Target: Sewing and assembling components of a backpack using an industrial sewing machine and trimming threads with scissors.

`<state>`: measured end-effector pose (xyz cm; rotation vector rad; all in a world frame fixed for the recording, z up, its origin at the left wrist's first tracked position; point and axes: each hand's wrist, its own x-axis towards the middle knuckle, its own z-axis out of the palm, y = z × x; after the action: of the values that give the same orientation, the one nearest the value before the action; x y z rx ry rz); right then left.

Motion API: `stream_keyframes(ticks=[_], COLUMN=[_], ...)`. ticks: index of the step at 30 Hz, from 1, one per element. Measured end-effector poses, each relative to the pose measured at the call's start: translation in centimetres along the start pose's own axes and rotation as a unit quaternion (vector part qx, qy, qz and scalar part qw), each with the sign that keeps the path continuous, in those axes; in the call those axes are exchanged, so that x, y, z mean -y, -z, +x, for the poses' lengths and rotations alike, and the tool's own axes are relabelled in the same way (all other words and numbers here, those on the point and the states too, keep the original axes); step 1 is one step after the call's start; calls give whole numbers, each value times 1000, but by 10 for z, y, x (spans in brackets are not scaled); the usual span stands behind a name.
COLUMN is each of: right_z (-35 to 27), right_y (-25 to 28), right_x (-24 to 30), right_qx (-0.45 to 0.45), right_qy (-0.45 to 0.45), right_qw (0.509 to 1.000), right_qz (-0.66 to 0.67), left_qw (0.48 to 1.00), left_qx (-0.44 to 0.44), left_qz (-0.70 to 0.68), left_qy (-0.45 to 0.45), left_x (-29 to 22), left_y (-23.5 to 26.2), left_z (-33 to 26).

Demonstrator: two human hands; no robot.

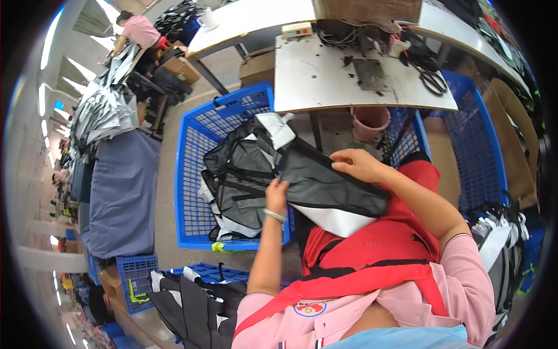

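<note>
- I saw the left hand (278,196) pinched on the near edge of the black fabric piece (331,183), above the red apron (372,244).
- The right hand (357,164) gripped its upper edge, fingers closed on it.
- The blue crate (192,192) of black pieces lay just left; its rim met the fabric.
- The white worktable (314,81) edge stood close ahead, with little open room between.
</note>
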<state>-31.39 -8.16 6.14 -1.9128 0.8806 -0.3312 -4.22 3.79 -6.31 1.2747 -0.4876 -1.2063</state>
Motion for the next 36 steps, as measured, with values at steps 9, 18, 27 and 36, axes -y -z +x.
stream_keyframes(ticks=[9,18,27,36], right_z=[108,42,-26,-109], right_y=[-68,-97,-60,53], right_x=[37,17,61,101], right_qx=[253,218,235,213], right_qy=[-48,142,161,162], right_qw=[951,965,957,963], right_qz=[-169,1,-62,18], left_qw=[835,851,755,646], left_qx=[169,341,456,689], left_qz=[395,44,-68,-39], left_qy=[-343,-396,-467,-326], left_x=[-38,-254,-257,-288], left_y=[-159,-169,-239,-237], left_z=[-122,-243,-306,-258])
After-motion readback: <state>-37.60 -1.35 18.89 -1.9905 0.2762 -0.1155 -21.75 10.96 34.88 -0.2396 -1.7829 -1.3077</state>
